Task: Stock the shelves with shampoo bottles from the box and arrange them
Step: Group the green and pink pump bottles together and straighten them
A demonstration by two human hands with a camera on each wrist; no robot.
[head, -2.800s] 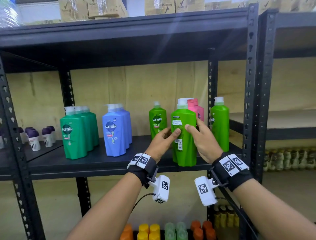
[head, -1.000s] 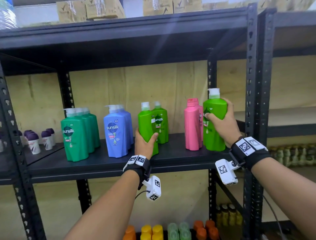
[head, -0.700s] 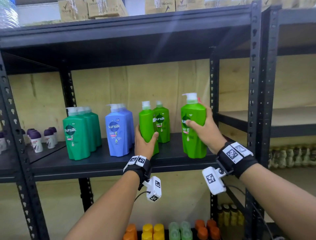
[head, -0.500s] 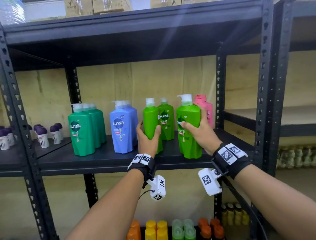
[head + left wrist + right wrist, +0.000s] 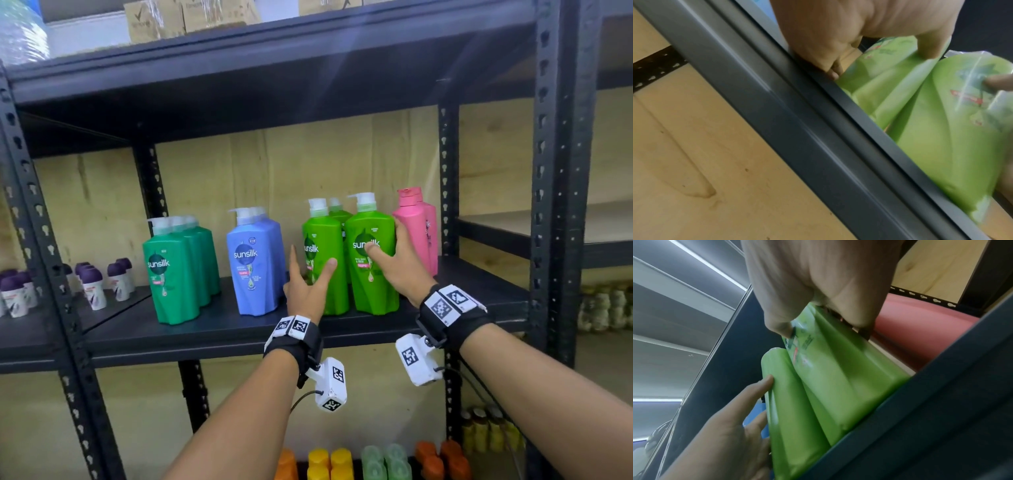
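Two light-green shampoo pump bottles stand side by side near the front of the black shelf [image 5: 222,329], labels facing out. My right hand [image 5: 387,257] grips the right bottle [image 5: 371,284], thumb on its label and fingers round its far side, next to the pink bottles [image 5: 412,226]. My left hand [image 5: 310,270] is spread, with the thumb touching the front of the left bottle [image 5: 325,233]. A third light-green bottle [image 5: 339,214] stands behind the pair. The right wrist view shows the held bottle [image 5: 838,369] and my left hand's fingers [image 5: 764,382] lying straight along the other bottle [image 5: 785,402].
Blue bottles [image 5: 255,270] and dark-green bottles [image 5: 171,281] stand further left on the same shelf. Small purple-capped bottles [image 5: 92,284] fill the neighbouring bay. A black upright [image 5: 551,205] stands at the right. Coloured bottles [image 5: 376,462] sit on the shelf below, and cardboard boxes [image 5: 154,17] on top.
My right hand has brought its light-green bottle up against the left one. My left hand has let go of the left bottle and spread its fingers.
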